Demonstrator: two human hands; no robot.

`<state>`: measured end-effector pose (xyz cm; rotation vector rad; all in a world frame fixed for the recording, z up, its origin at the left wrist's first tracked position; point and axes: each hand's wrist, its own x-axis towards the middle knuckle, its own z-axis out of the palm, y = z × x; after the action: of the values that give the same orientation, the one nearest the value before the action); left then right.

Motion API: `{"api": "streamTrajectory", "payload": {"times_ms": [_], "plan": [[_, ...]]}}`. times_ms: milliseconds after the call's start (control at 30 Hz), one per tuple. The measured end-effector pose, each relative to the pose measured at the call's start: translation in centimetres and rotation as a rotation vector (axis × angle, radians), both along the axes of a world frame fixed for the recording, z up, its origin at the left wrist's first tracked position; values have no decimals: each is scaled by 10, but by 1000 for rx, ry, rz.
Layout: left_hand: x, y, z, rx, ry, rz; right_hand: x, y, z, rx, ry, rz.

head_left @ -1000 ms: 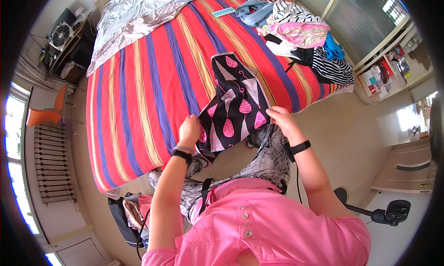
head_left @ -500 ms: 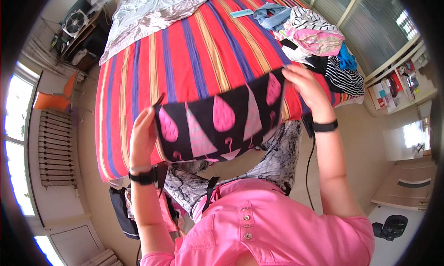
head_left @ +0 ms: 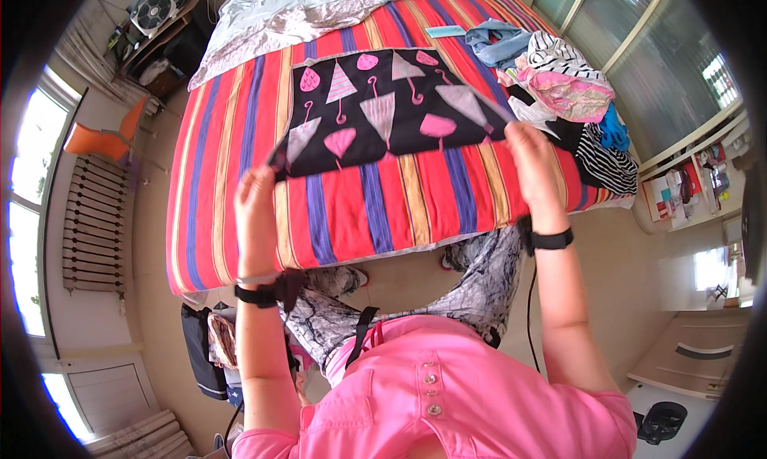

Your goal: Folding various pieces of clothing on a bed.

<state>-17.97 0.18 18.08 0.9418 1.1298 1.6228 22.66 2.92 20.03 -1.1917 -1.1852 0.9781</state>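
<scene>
Over the striped bed (head_left: 391,211), at twelve o'clock from the fingers (head_left: 256,179): one black printed cloth (head_left: 391,111), held spread, long axis nine to three. Near corners pinched in the fingers of left hand (head_left: 256,203) at eight o'clock, right hand (head_left: 530,155) at four; neither judged nearer.

A bed (head_left: 228,195) striped in red, purple and yellow fills the upper centre. On it lie a silvery sheet (head_left: 280,27) at upper left, a pale blue strip (head_left: 445,31) and heaped clothes (head_left: 563,91) at upper right; a black patterned cloth (head_left: 415,125) spreads over the middle.
</scene>
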Motion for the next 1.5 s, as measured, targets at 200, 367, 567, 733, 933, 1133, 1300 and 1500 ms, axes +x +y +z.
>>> {"api": "streamTrajectory", "payload": {"times_ms": [200, 367, 567, 733, 933, 1133, 1300, 1500], "plan": [[-17, -70, -181, -542, 250, -78, 14, -35, -190, -442, -202, 141], [-1, -87, -198, -688, 271, -143, -5, -51, -205, -663, -127, 106], [-9, -82, -188, -664, 379, -183, 12, -44, -202, -618, -264, 183], [-14, -126, -165, -705, 265, -314, 32, -84, -165, -720, -295, 373], [-18, -154, -147, -805, 68, -403, 34, -115, -151, -923, -89, 438], [-18, -67, -147, -551, -414, -104, 5, -28, -152, -670, 312, 278], [-5, 41, -160, -424, -262, 30, -20, 72, -188, -472, 309, 112], [5, 98, -205, -316, 330, 163, -90, 103, -205, -215, -95, -152]]}}
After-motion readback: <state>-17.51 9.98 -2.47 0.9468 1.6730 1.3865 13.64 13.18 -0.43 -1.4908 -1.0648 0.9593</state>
